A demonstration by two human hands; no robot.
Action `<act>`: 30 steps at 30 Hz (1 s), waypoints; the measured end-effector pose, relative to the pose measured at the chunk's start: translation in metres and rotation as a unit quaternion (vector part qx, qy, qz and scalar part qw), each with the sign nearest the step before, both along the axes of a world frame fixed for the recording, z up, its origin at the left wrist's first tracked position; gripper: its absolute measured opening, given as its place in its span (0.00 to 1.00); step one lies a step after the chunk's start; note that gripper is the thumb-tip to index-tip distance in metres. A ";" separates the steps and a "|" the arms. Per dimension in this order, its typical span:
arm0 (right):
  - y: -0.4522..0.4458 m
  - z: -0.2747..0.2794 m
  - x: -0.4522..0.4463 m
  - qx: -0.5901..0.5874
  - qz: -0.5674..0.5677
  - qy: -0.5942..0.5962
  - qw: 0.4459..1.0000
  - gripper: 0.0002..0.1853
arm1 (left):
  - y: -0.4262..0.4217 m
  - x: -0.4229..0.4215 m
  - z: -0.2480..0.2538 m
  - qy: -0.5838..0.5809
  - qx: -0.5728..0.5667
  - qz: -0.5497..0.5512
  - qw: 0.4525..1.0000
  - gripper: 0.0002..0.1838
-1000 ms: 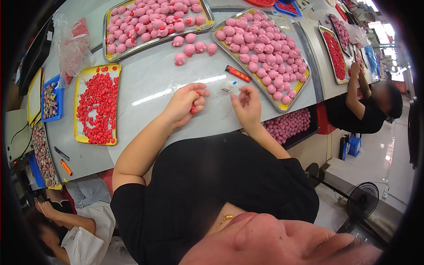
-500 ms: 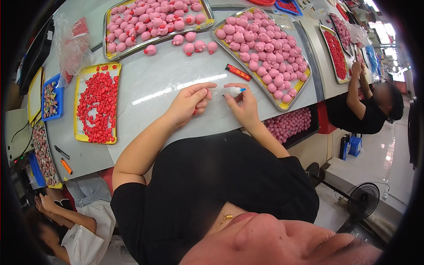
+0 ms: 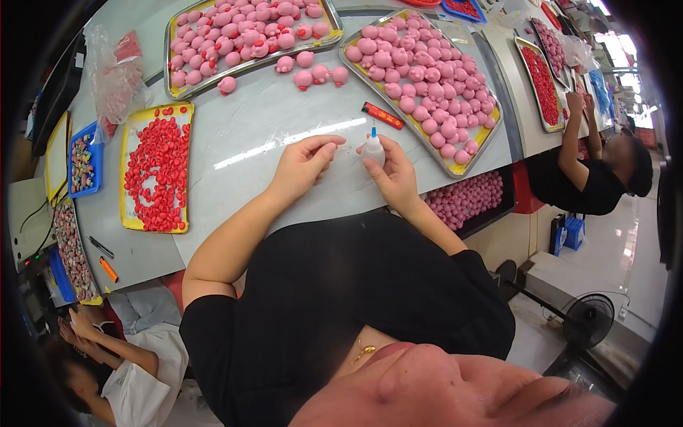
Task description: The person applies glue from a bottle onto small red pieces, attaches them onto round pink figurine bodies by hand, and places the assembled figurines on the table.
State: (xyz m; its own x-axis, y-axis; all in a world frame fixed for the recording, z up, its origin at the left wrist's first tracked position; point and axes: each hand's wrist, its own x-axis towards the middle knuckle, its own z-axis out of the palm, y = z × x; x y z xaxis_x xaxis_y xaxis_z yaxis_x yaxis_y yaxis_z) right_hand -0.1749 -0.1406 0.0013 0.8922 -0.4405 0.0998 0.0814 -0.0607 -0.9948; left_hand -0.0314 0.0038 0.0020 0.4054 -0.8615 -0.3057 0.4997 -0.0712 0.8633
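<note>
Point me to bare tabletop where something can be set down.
The widest bare patch of table lies between the tray of red pieces and the left hand. A smaller one sits between the loose pink figures and the white bottle. Crowded: around the right hand, which holds that bottle, near the red stick and the tray of pink figures.

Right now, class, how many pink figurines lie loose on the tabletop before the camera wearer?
6: one pink figurine alone beside the upper tray; between it and the right tray, two figurines behind, three figurines nearer the wearer. Others may be hidden.
</note>
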 end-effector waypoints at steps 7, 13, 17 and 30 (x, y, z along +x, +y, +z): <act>0.000 -0.006 -0.002 0.082 -0.004 -0.024 0.996 0.21 | -0.001 -0.001 0.002 -0.015 -0.011 0.013 1.000 0.12; -0.004 -0.004 -0.009 0.091 -0.028 0.010 0.995 0.18 | -0.001 0.000 0.004 -0.091 0.007 0.021 0.996 0.12; -0.006 -0.008 -0.013 -0.040 -0.065 -0.008 0.997 0.18 | -0.001 -0.003 -0.004 -0.214 -0.019 0.048 0.975 0.13; -0.004 0.016 -0.008 -0.327 -0.101 -0.088 0.936 0.13 | -0.002 -0.003 -0.002 -0.190 -0.012 0.077 0.979 0.11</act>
